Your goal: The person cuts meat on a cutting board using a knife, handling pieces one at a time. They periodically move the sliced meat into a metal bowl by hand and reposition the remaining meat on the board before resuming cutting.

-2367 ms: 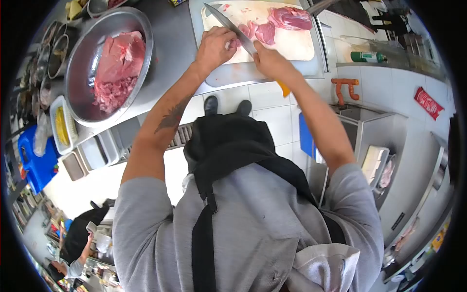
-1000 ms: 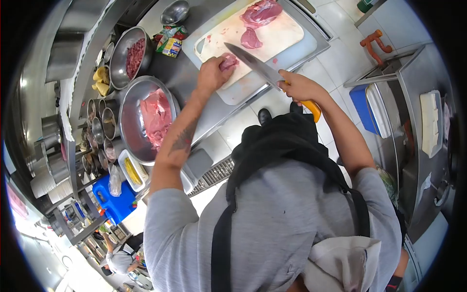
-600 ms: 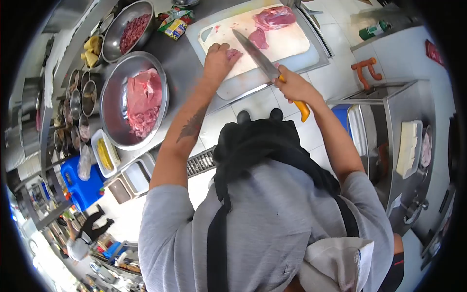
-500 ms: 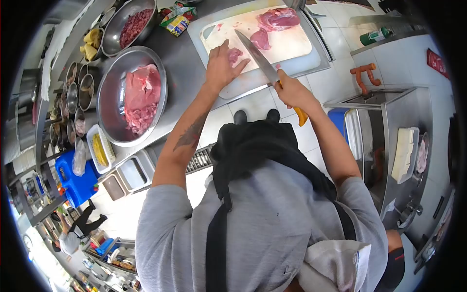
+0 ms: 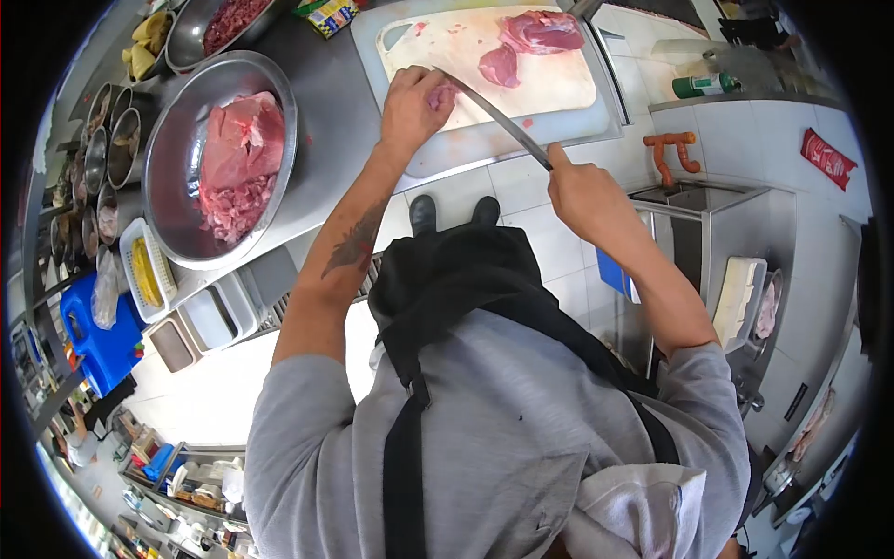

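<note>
My right hand [image 5: 585, 197] is closed round the handle of a long knife [image 5: 503, 119]. Its blade slants across the white cutting board [image 5: 554, 86], and the tip reaches the fingers of my left hand [image 5: 412, 110]. Those fingers are curled over a small piece of raw meat [image 5: 444, 94] near the board's left side, partly hiding it. Farther along the board lie a smaller cut of meat [image 5: 499, 67] and a larger cut [image 5: 542, 34]. Left of my forearm, a big steel bowl [image 5: 156, 172] holds a large slab of raw meat [image 5: 244, 135] with smaller chunks below it.
Behind the big bowl stands another bowl [image 5: 186, 58] of chopped red meat. A colourful packet [image 5: 328, 16] lies beside the board. A white basket [image 5: 166, 270] with something yellow sits at the counter edge. Several metal containers [image 5: 126, 144] line the far left. Another person is at the lower left.
My left hand has gone from spread fingers to curled over the small meat piece. The knife has moved left, its tip now at those fingers. The whole view has shifted slightly.
</note>
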